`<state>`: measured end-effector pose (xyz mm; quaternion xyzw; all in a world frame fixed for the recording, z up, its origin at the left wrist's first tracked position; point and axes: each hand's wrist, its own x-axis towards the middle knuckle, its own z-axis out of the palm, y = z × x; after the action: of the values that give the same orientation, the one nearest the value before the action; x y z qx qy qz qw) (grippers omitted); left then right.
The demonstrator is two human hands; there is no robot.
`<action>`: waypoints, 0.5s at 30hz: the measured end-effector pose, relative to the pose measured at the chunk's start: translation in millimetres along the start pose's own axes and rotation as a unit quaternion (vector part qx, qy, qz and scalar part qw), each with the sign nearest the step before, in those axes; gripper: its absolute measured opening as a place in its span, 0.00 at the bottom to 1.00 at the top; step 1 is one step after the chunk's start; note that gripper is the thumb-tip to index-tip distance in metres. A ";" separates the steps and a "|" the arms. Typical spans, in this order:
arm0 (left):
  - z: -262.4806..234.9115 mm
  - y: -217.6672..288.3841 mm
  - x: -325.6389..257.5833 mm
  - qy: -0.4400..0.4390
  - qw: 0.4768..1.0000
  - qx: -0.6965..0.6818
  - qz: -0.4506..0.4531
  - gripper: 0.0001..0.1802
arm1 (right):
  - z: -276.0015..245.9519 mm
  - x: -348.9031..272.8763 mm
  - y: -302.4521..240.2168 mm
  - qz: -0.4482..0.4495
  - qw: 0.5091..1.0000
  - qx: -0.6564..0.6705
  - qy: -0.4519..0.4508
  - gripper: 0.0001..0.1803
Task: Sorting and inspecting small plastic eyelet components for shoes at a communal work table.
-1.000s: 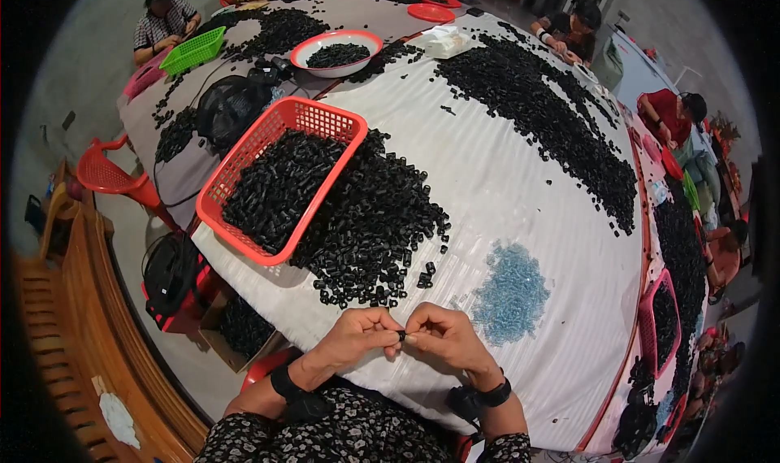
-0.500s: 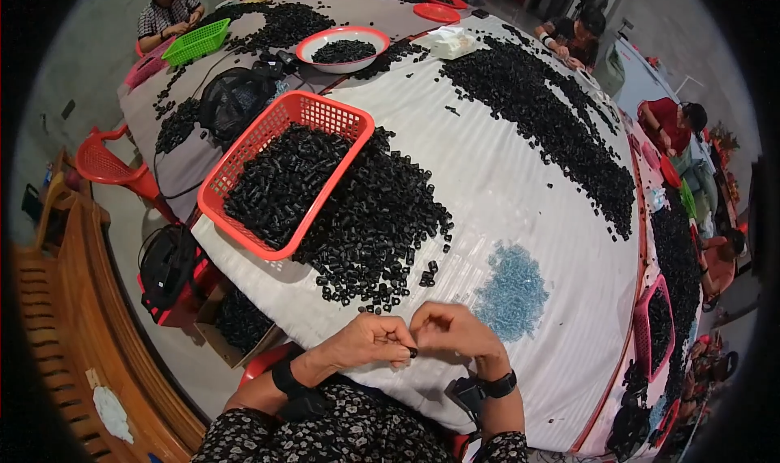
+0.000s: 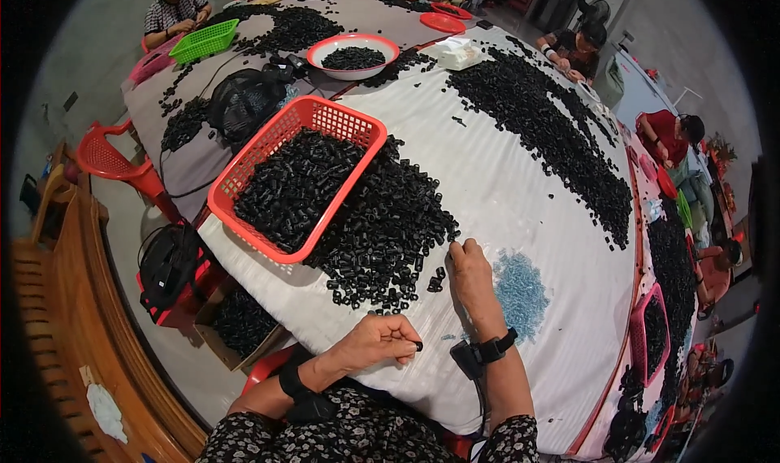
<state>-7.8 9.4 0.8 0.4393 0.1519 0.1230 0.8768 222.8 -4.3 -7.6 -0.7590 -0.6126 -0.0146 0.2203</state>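
Observation:
My left hand (image 3: 378, 343) is near the table's front edge, thumb and forefinger pinching a small black plastic piece (image 3: 418, 346), short and tube-like. Farther off, my right hand (image 3: 473, 276) reaches to the right edge of a heap of small black pieces (image 3: 382, 227). Its fingers are drawn together beside the outermost pieces, and what lies between the fingertips is hidden. Just right of that hand is a pile of tiny clear-blue pieces (image 3: 524, 292). A red plastic basket (image 3: 345, 191) filled with longer black parts stands left of the heap.
A red-rimmed white basin (image 3: 353, 74) holds more black parts behind the basket. A long band of black pieces (image 3: 544, 130) stretches across the table's right side. Several people work around the table. To my left are an orange-red chair (image 3: 122, 166) and a wooden bench (image 3: 89, 300).
My right hand has left the side of my left hand and moved away from me to the edge of the black heap. My left hand keeps its pinch on the black piece.

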 end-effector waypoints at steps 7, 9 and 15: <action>3.2 0.6 1.1 0.029 1.000 0.007 0.000 0.07 | 0.1 -2.9 -2.4 -0.086 0.996 -0.037 -0.003 0.07; 3.6 -0.2 -0.1 0.037 0.999 0.022 0.003 0.07 | 1.9 -2.4 -2.2 -0.097 0.994 -0.040 0.005 0.07; 5.1 2.1 -1.5 0.074 0.995 0.058 0.041 0.07 | 2.5 -13.3 2.7 -0.059 0.998 0.003 0.015 0.08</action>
<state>-7.4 6.4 5.6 0.4846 0.2053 0.1817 0.8307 221.4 -16.1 -14.6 -0.7207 -0.6528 -0.0366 0.2303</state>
